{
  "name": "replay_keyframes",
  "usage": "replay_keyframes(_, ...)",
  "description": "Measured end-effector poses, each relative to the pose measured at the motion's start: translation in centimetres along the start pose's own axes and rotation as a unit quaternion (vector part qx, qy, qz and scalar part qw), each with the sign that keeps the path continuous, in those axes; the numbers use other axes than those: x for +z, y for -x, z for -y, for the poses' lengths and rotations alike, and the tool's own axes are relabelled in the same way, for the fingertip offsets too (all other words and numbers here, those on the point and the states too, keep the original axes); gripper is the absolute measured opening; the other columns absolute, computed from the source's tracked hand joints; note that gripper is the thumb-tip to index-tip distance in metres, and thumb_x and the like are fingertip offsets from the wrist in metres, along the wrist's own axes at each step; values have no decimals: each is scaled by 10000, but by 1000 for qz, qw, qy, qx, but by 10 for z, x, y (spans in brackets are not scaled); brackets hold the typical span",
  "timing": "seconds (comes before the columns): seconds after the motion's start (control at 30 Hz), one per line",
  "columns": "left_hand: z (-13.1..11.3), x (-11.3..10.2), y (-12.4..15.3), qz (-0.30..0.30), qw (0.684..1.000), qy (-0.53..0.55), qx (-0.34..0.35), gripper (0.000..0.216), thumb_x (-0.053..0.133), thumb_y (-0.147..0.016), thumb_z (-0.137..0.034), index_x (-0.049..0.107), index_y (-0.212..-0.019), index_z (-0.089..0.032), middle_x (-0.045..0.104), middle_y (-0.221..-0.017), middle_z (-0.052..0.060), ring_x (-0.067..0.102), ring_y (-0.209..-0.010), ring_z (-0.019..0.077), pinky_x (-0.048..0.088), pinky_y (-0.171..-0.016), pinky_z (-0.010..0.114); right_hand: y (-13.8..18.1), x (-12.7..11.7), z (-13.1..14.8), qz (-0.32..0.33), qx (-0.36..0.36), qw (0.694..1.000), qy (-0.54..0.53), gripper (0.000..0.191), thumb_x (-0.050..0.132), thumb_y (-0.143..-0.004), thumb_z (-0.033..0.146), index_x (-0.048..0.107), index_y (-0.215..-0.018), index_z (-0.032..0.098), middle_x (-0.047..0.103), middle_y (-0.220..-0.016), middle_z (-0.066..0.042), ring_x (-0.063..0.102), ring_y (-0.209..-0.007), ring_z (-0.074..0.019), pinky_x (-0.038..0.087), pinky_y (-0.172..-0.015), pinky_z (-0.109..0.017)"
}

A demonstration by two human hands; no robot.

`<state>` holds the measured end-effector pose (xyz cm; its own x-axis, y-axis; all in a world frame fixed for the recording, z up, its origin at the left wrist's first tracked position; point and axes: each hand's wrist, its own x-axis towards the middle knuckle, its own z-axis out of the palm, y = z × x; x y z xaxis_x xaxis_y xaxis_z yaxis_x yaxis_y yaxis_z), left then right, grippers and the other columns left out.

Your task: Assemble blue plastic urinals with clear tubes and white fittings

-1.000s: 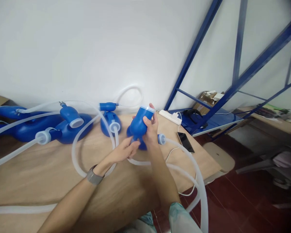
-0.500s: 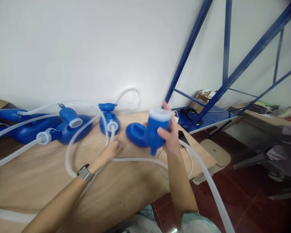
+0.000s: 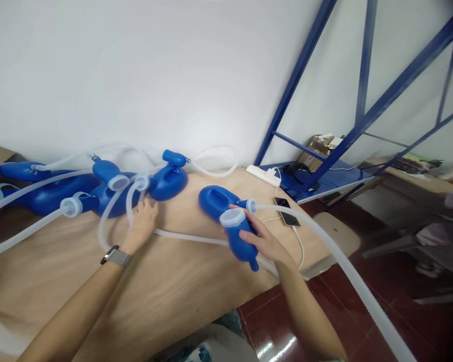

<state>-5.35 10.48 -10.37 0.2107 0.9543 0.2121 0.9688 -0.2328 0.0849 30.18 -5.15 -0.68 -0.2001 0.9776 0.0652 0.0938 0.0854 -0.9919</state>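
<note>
Presently on the wooden table (image 3: 181,281): several blue plastic vessels joined by translucent tubes. Contents of every vessel cannot be told; the plastic is opaque.

Item one: blue cup-shaped part (image 3: 238,237) with a pale rim, tilted, narrow end toward the table edge. The right hand (image 3: 262,240) is wrapped around its body, fingers closed on it, just above the table's near edge.

Item two: flat blue vessel (image 3: 215,200), lying just behind that cup, with a ribbed white hose (image 3: 347,276) joined at its right side and running off the table.

Item three: rounded blue vessel (image 3: 168,181) farther left. The left hand (image 3: 143,221), a watch (image 3: 115,256) on its wrist, rests palm-down on the table just before it, fingers against a looped hose (image 3: 130,198); it grips nothing that can be seen.

Item four: more blue vessels (image 3: 41,198) at far left.

Also: power strip (image 3: 266,175), phone (image 3: 287,211).
</note>
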Motion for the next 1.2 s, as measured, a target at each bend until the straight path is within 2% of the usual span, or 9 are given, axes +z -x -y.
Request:
replay_keyframes(0.13,-33,2,2,-7,988,125,85,361,391,-967,-135,719,-1115,-115,659,-1289,263,469,-1397,467,211,-1197,732,-35,23,-34,-75,-59,989,113,780,826,-845,527,550,-1545,322,603,-1552,-94,583,-1412,-335,424,-1231,-551)
replay_keyframes(0.27,-64,-19,13,57,921,341,180,432,506,-1034,-380,634,-1402,-195,641,-1448,170,553,-1369,346,380,-1201,505,-61,41,-67,-90,-159,933,311,722,805,-897,455,537,-1561,357,627,-1510,-97,567,-1426,-337,278,-1300,-632)
replay_keyframes(0.4,-90,-43,20,108,819,545,144,549,648,-975,-475,595,-1456,-217,636,-1477,135,609,-1285,318,458,-1106,410,-76,54,-76,-83,-222,882,408,612,805,-909,401,628,-1494,370,534,-1475,-136,556,-1392,-325,480,-1203,-531)
replay_keyframes(0.53,-100,-45,18,58,838,537,80,434,646,-952,-461,638,-1292,-192,718,-1252,106,652,-1114,287,467,-1063,404,-92,62,-81,-99,-247,860,435,645,816,-883,502,639,-1484,348,515,-1429,-157,565,-1344,-345,484,-1193,-552)
replay_keyframes(0.73,-86,-29,12,-3,865,499,58,394,465,-994,-373,550,-1333,-193,637,-1356,126,584,-1256,287,421,-1143,434,-105,57,-91,-235,-251,849,402,708,867,-763,649,708,-1356,295,611,-1308,-161,590,-1282,-395,417,-1207,-615)
replay_keyframes(0.83,-79,-25,12,31,868,483,113,372,429,-1005,-344,566,-1319,-198,633,-1334,123,575,-1260,286,425,-1148,445,-106,54,-88,-150,-231,874,400,951,866,-737,689,566,-1516,235,669,-1334,-165,632,-1269,-379,496,-1135,-541)
replay_keyframes(0.9,-79,-24,9,32,874,459,157,329,418,-1026,-342,607,-1261,-209,648,-1267,111,581,-1219,282,436,-1136,450,-106,56,-88,-89,-210,887,401,864,827,-777,694,597,-1462,220,739,-1245,-130,709,-1152,-330,567,-1015,-449)
replay_keyframes(1.03,-84,-17,0,-11,889,403,217,266,529,-1040,-442,668,-1092,-221,667,-1121,91,580,-1106,281,465,-1062,452,-106,61,-93,-91,-196,879,424,573,793,-829,634,700,-1200,208,766,-1108,-104,749,-990,-273,581,-815,-337)
replay_keyframes(1.2,-92,-3,-8,-31,870,456,183,303,529,-1044,-460,653,-916,-215,644,-926,53,601,-894,229,504,-871,372,-110,66,-100,-97,-211,904,359,437,825,-819,507,683,-1102,206,765,-1075,-97,740,-1006,-269,583,-883,-351)
